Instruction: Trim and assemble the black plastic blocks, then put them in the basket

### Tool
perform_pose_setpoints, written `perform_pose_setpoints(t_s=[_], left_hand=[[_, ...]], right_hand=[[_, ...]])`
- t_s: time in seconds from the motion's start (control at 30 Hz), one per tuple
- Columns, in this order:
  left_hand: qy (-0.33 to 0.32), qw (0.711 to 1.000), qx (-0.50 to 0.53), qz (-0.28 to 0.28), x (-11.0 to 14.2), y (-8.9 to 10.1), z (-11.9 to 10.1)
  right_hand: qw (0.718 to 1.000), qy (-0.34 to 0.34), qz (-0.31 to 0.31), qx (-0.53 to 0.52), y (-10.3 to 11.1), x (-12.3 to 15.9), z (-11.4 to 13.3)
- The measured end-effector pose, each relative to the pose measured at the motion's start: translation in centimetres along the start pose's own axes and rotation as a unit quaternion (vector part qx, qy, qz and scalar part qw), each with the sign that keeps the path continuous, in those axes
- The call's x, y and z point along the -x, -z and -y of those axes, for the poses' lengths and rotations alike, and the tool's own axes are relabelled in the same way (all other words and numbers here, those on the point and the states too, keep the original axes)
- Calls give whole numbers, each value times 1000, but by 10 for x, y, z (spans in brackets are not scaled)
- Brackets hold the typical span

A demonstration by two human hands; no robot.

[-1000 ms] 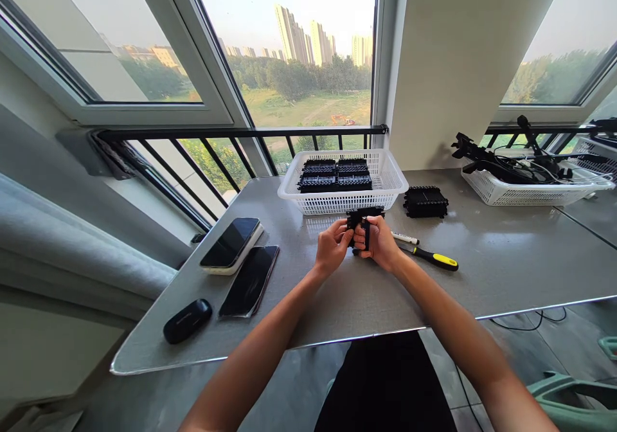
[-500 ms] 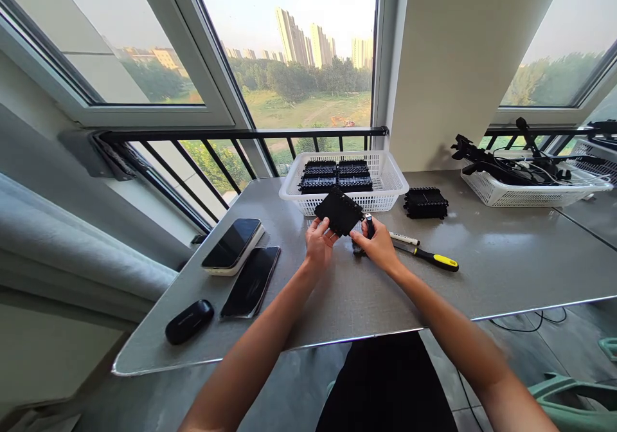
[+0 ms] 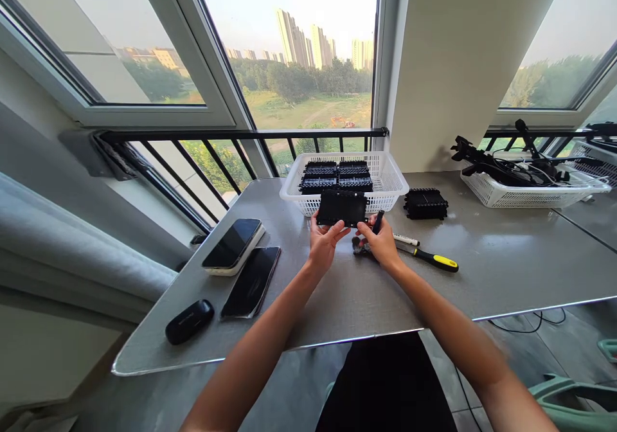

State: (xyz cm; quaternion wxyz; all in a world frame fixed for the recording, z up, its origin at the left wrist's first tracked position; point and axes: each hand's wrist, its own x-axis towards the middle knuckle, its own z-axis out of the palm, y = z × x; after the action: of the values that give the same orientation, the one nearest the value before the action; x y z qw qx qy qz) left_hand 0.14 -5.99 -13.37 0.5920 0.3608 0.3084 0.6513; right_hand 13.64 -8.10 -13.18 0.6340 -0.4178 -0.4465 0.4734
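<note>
In front of the basket, a flat black plastic plate (image 3: pixel 342 208) with notched edges is raised above the table. My left hand (image 3: pixel 324 242) grips its left and lower edge, thumb on the near face. My right hand (image 3: pixel 380 242) pinches the plate's lower right corner. A short dark pen-like tool (image 3: pixel 378 221) sticks up from the same hand; its exact kind is unclear. Just behind the right hand, a small dark object (image 3: pixel 359 247) on the table is partly covered. A white marker (image 3: pixel 405 240) and a yellow-and-black handled tool (image 3: pixel 436 260) lie to the right.
The white basket (image 3: pixel 295 203) holds several black ridged plastic blocks (image 3: pixel 337 176). A similar black stack (image 3: pixel 426 204) sits right of it. Farther right, another white basket (image 3: pixel 520 195) contains black parts and cables. Two phone-like devices (image 3: pixel 250 284) and a black case (image 3: pixel 189 321) lie left.
The black plate has been turned from a slant to nearly level, tilting its broad face toward me. My right hand and the dark tool have shifted slightly right.
</note>
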Motion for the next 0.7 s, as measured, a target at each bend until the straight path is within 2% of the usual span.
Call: perform_pose_setpoints(t_s=[0.33, 0.7], left_hand=[[34, 995, -95, -9, -5, 4, 1], [-3, 986, -164, -44, -14, 15, -9]], right_hand=[[994, 18, -109, -4, 9, -10, -6], [989, 5, -141, -36, 15, -15, -6]])
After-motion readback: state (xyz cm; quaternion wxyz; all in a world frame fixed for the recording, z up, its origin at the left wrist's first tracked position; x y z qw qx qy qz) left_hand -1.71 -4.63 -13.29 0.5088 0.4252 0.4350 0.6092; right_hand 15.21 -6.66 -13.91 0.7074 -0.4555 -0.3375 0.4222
